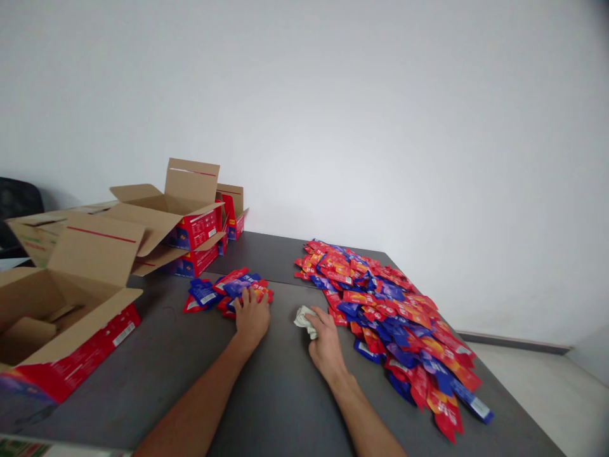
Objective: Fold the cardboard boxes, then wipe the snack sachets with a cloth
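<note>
Red and blue sachets everywhere on this dark grey tabletop (280,406), seen from the head camera. Take the small pile (227,291) as the marker: it sits mid-table, a loose cluster of sachets overlapping one another. The left hand (251,317) lies flat on the near edge of that pile, fingers (247,297) spread and pressing down on the sachets, closed around nothing. Just right of the pile, with a strip of bare tabletop between, the right hand (326,343) rests knuckles up, its fingers curled on a crumpled white wad (304,319) that pokes out toward the pile. Whether that wad is paper or cloth, I cannot tell. Further right of the pile, beyond the right hand, stretches the big heap (394,324), a long band of sachets running from the far side of the tabletop down to its near right edge. Left of the pile, an open carton (61,311) stands with its flaps up, red printed side facing us. Behind the pile and to its left, more cartons (185,219) stand open, stacked close together against the white wall (380,114).
</note>
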